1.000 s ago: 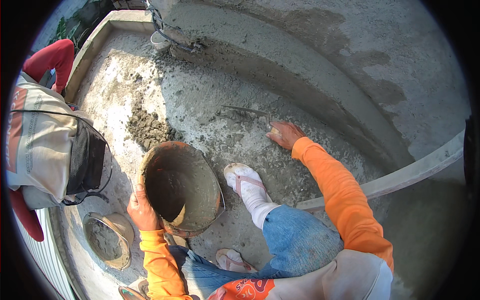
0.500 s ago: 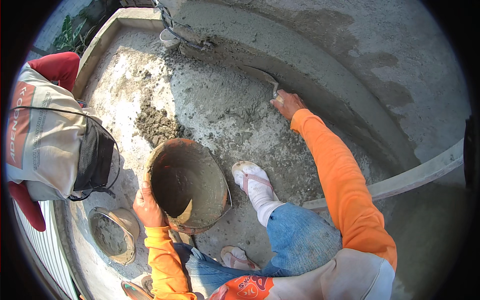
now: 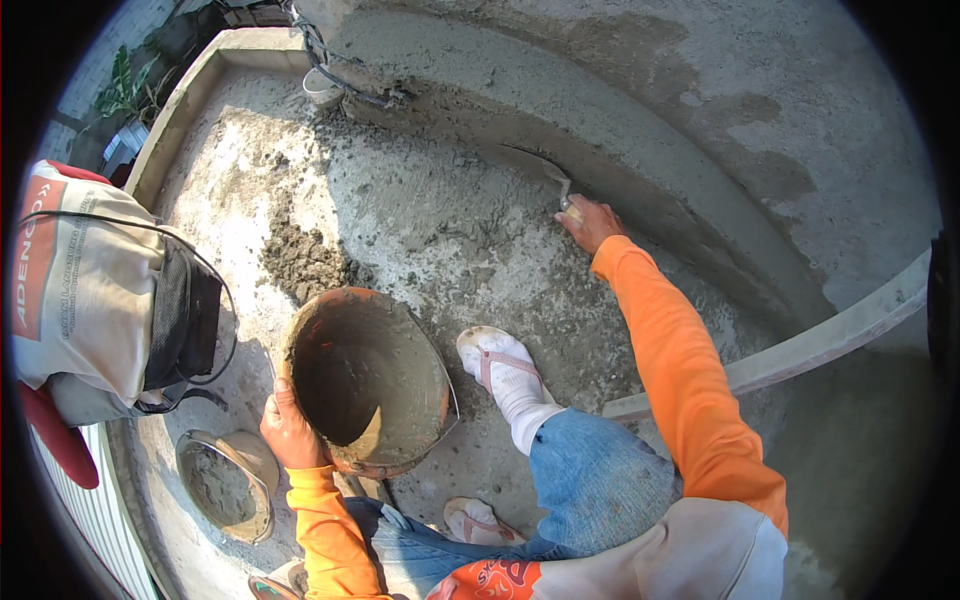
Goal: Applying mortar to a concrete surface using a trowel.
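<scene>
One trowel and two buckets (at least) show.

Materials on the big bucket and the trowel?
Big bucket: probably plastic or rubber, matte; orange shows through grey smears. Its handle: likely metal, thin and wire-like. Trowel: likely dull metal, thin, sharply bent neck. Grip: maybe wood, pale tan, mostly covered.

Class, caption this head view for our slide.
Left hand grips a bucket, right hand holds a trowel near a ledge.
</scene>
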A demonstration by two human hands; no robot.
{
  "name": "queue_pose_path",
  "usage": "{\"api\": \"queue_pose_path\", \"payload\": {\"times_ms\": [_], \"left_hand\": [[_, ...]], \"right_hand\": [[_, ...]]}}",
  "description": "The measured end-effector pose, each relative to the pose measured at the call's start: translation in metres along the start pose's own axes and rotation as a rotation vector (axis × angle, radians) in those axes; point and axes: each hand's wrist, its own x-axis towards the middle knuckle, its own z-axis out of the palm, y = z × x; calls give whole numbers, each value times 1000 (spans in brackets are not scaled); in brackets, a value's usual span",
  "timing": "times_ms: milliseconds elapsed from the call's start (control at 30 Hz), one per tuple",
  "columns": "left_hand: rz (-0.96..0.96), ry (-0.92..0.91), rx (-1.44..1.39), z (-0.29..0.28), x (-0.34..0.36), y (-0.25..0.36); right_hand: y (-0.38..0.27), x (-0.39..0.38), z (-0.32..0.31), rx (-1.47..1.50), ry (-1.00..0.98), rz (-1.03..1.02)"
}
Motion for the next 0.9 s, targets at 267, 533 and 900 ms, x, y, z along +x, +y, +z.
{"api": "queue_pose_path", "payload": {"times_ms": [267,533,900], "left_hand": [[1,39,-50,3,-3,10],[28,58,7,5,-5,10],[15,87,-50,10,-5,3]], "right_hand": [[22,-42,-20,35,129,-103],[30,-33,-30,-129,129,-46],[-29,4,7,-248,-64,-41]]}}
